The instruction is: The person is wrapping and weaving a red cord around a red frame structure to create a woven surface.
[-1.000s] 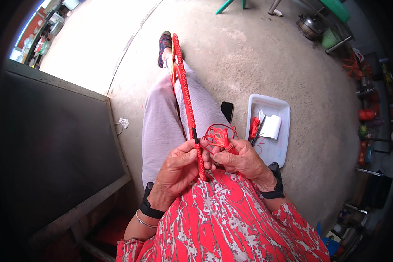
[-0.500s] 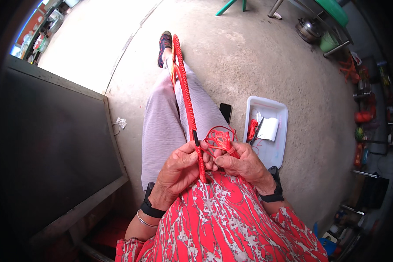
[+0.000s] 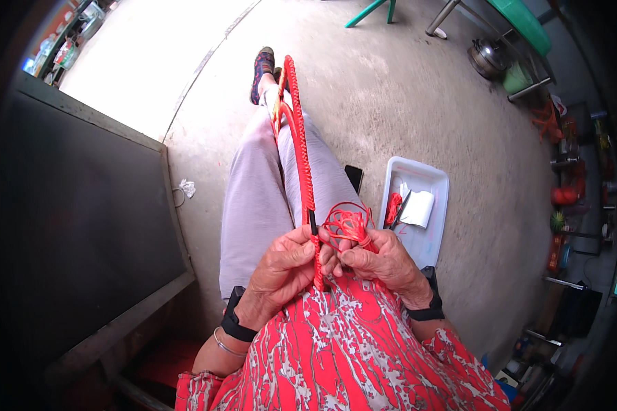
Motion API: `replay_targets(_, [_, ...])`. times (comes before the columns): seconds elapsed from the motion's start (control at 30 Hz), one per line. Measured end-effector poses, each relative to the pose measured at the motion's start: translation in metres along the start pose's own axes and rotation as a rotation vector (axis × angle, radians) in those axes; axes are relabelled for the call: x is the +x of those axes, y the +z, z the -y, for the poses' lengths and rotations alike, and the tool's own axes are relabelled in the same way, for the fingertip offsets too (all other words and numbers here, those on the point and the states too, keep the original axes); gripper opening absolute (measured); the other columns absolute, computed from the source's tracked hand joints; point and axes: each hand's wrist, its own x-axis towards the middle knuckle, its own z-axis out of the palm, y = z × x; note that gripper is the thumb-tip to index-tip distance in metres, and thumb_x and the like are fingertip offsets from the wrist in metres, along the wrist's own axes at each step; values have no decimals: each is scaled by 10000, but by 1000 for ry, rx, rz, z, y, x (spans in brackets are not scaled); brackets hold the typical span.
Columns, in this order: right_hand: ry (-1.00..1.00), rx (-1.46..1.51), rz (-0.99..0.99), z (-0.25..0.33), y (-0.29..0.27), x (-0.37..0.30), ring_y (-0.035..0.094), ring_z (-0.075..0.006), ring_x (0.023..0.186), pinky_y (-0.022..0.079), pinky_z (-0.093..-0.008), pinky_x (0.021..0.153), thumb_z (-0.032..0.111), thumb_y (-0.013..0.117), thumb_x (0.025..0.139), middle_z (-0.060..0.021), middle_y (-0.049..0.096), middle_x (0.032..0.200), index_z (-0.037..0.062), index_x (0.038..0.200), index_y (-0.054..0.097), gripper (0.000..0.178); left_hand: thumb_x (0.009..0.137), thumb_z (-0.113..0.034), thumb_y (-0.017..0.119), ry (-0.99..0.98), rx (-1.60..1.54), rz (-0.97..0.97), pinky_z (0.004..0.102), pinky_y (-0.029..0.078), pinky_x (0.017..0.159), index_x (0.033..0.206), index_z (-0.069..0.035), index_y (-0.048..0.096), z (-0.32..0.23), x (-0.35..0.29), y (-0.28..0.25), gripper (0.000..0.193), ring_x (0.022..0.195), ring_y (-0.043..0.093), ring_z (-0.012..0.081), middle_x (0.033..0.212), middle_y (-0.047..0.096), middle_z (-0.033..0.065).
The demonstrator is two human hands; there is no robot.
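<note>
A long hoop-like frame wrapped in braided red cord [image 3: 299, 147] stretches from my lap out over my legs. Near its close end a short black stretch shows bare between the red wrappings. My left hand [image 3: 291, 264] pinches the frame just below that bare stretch, thumb on top. Right beside it, my right hand [image 3: 384, 260] is closed round a bundle of red cord [image 3: 349, 226], whose loose loops stick out above the fingers. The fingertips of both hands nearly meet, and the cord's run between them is partly hidden.
On the floor to the right stands a white plastic tray [image 3: 441, 205] holding scissors [image 3: 399, 211], red cord and a white roll [image 3: 417, 209]. A phone [image 3: 354, 177] lies by my leg. A dark panel [image 3: 89, 205] stands at left; cluttered shelves line the right.
The far end of the wrapped frame has swung slightly right and shows more of its loop. Both hands keep their hold, with the view shifted a little.
</note>
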Motion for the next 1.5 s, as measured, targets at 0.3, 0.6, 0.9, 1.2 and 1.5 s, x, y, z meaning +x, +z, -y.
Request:
replay_targets(0.3, [-16,-65,-19,3,-3,-1,559,-37,655,411,-169,544,192,667,880,-16,657,810,31,986,602,203,832,-91,678,20,115,-49,439,453,932,1210,-3,502,3,-8,0,426,873,599,252,832,581,113])
replay_targets(0.6, [16,1,-30,-2,5,1,440,-20,498,322,-171,443,127,677,862,-10,623,729,47,983,602,163,850,-65,653,-17,73,65,409,478,918,1243,23,475,0,-8,-11,441,858,607,240,853,579,114])
replay_targets(0.9, [-285,-662,-360,11,-41,31,502,-92,612,425,-275,511,290,560,923,-24,554,773,21,1118,539,333,857,-179,664,136,379,-183,394,476,894,1266,30,476,-21,-29,12,497,924,615,270,956,623,154])
replay_targets(1.2, [-528,-1362,177,80,70,34,615,-385,704,466,-456,618,195,554,883,-212,590,727,20,995,539,208,835,-35,670,572,1126,-370,261,467,828,1088,18,641,-42,-35,72,260,897,575,108,996,629,49])
replay_targets(1.5, [-536,-976,57,93,49,49,640,-108,739,509,-266,668,29,644,799,-68,665,808,24,1019,594,226,848,-117,689,854,1007,-459,236,410,430,936,41,650,-57,-20,85,186,531,550,117,714,633,64])
